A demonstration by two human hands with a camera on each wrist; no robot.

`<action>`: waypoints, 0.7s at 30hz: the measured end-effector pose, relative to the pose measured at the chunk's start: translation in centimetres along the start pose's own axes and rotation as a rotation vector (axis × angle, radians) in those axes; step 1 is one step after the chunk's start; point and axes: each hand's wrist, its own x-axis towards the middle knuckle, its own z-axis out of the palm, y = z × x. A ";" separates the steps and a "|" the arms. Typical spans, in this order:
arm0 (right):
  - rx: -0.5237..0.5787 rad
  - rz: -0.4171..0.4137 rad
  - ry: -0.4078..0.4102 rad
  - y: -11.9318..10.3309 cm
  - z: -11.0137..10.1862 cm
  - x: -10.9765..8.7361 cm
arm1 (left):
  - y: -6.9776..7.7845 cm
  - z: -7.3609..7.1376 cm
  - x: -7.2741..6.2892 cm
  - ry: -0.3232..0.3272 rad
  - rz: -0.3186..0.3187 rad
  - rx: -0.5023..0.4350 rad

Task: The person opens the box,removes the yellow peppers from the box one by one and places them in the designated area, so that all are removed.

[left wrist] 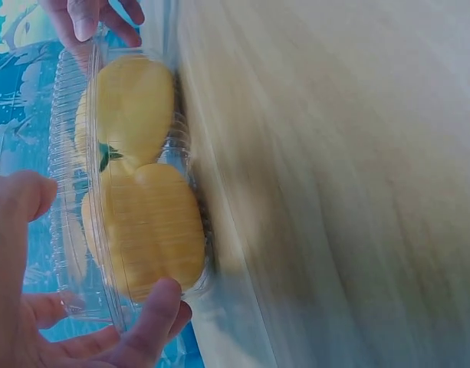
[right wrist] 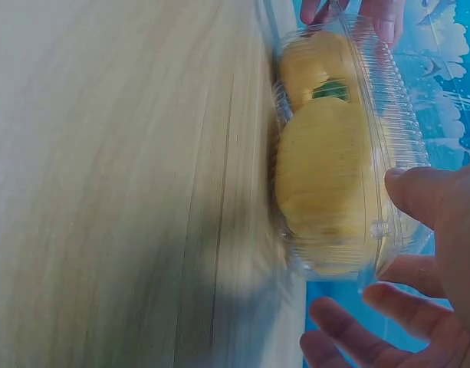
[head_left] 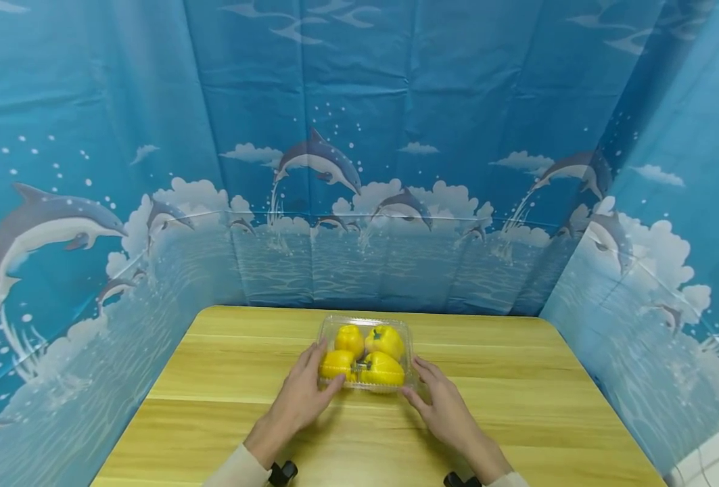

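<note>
Several yellow bell peppers (head_left: 383, 370) sit inside a clear plastic clamshell box (head_left: 364, 319) on the table; a green stem (right wrist: 331, 90) shows through the wall. My left hand (head_left: 301, 389) is at the box's left side, its fingertips against the wall and its thumb by the front left corner. On the opposite side, my right hand (head_left: 447, 406) has its thumb at the front right edge. In the right wrist view that hand's fingers (right wrist: 350, 326) are spread, some of them apart from the box.
The box stands towards the back of a wooden table (head_left: 225, 379). Blue curtains (head_left: 371, 74) printed with dolphins and clouds hang behind the table and along both sides. White tile-like surface (head_left: 715, 453) shows at the lower right.
</note>
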 end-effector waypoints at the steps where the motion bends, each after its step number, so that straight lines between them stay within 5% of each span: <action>1: 0.005 0.000 0.001 0.0 0.0 0.0 | 0.0 0.0 -0.1 0.000 0.001 0.005; 15: 0.093 0.105 -0.046 -0.2 -0.3 -1.6 | 0.6 -0.4 -3.0 0.046 0.054 0.061; 21: 0.148 0.078 -0.078 0.1 -0.9 -2.7 | 1.2 0.0 -4.4 0.001 0.027 0.103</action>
